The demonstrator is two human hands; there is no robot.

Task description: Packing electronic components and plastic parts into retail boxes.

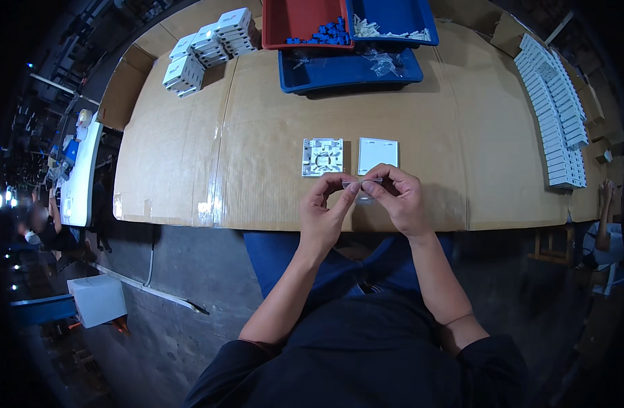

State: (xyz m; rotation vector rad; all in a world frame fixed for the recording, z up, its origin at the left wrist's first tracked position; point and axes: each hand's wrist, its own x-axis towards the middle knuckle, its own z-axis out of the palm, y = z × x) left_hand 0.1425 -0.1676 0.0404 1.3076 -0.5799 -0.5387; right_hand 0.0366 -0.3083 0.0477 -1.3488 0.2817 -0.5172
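Observation:
Close to the table's front edge, my left hand (pixel 323 212) and my right hand (pixel 406 205) pinch a small clear plastic bag (pixel 364 182) between thumbs and forefingers. The fingertips nearly meet, and its thin top edge shows while much of the rest is hard to make out. Just beyond my left hand lies a square white plastic housing (pixel 323 157), its moulded inside with a round centre facing up. Beside it to the right sits a flat white square cover (pixel 378 156), its lower part partly behind my right fingers.
Cardboard covers the table (pixel 271 136). At the back stand a red tray (pixel 274 27) of blue parts, a blue tray (pixel 428 10) of white parts and a lower blue tray (pixel 349 85) with clear bags. White housings are stacked at left (pixel 217 41) and right (pixel 553 112). Other people sit at both sides.

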